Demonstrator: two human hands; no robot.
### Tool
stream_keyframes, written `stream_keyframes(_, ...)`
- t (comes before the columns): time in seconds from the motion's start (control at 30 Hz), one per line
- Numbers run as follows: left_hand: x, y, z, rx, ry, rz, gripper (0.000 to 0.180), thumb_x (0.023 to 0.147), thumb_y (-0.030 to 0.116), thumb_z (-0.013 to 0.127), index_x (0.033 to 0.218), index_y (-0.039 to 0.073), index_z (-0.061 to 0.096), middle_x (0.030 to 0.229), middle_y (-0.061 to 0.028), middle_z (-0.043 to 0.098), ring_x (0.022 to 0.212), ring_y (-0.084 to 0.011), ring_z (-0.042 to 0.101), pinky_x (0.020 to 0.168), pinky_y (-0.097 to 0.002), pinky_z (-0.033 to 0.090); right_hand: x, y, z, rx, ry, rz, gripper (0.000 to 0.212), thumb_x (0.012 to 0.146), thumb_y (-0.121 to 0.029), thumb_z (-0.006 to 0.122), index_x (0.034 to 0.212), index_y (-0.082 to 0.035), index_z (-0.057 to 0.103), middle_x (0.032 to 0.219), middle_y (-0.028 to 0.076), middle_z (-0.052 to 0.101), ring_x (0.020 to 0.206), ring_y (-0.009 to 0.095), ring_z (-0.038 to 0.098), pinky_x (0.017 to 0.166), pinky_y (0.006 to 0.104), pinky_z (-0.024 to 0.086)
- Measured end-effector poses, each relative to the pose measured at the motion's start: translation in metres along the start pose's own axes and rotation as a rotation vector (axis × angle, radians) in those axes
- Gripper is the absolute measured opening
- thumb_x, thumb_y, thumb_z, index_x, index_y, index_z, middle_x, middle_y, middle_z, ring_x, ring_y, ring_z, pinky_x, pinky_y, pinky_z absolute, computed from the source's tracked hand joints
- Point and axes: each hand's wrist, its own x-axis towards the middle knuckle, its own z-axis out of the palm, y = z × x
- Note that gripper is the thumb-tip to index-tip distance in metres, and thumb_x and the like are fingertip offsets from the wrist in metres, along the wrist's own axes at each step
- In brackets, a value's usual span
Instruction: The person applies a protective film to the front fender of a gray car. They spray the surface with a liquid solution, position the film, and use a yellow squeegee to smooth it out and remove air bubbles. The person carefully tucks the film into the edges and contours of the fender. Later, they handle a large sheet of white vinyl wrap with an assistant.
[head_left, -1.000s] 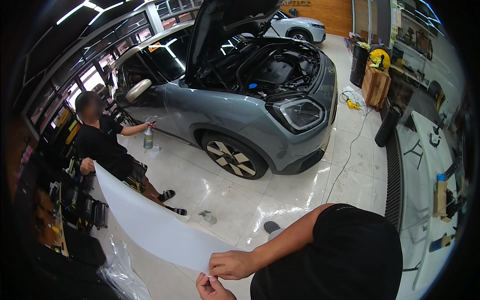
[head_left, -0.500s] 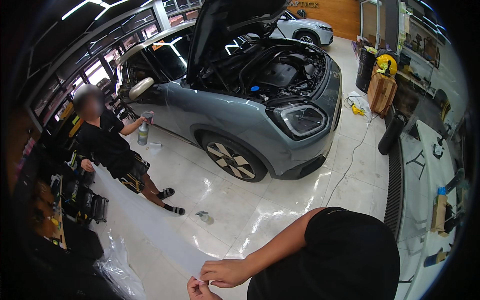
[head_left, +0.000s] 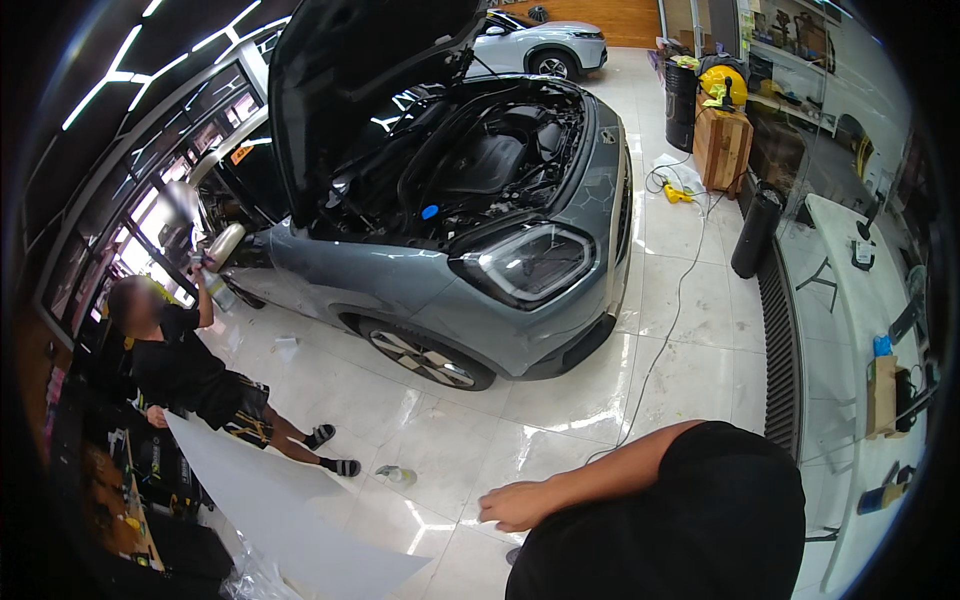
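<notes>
My right hand (head_left: 512, 505) is held out over the tiled floor, its fingers bent and close together; what they pinch, if anything, cannot be made out. My left hand is out of the picture. To the left of my right hand, a large translucent white film sheet (head_left: 290, 510) slopes down, its near corner apart from that hand. A co-worker's hand (head_left: 157, 416) grips the sheet's far end. The co-worker's other hand is raised with a spray bottle (head_left: 207, 268). Crumpled clear plastic (head_left: 262, 578) lies under the sheet's lower left edge.
A grey-green car (head_left: 400, 285) with its hood (head_left: 350, 90) up stands ahead. Another spray bottle (head_left: 397, 475) is on the floor. A cable (head_left: 680, 300) crosses the tiles. A white table (head_left: 850, 290), a black cylinder (head_left: 758, 235) and a wooden box (head_left: 722, 150) are at right.
My right hand has left the film's near end and moved right and up. My left hand has gone from view. The sheet hangs broader, and the co-worker has raised the spray bottle.
</notes>
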Motion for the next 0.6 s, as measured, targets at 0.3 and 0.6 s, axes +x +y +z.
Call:
stream_keyframes(0.3,-0.016,0.042,0.020,0.164,0.117,-0.028,0.029,0.089,0.018,0.060,0.098,-0.010,0.055,0.091,-0.0216,0.059,0.078,-0.0278,0.060,0.072,-0.0386,0.056,-0.084,0.054,-0.016,-0.068,-0.082,0.156,0.031,0.088,-0.016,0.053,0.113,0.000,0.059,0.110,0.019,0.057,0.105,0.037,0.058,0.088,0.0491,0.049)
stream_keyframes(0.6,-0.014,0.032,0.005,-0.018,0.040,0.134,0.045,0.091,0.022,0.056,0.123,-0.010,0.050,0.104,-0.0214,0.060,0.088,-0.0285,0.061,0.073,-0.0395,0.053,-0.078,0.051,-0.014,-0.010,-0.051,0.090,0.031,0.088,-0.016,0.053,0.113,0.000,0.059,0.108,0.019,0.057,0.103,0.037,0.057,0.088,0.0496,0.048)
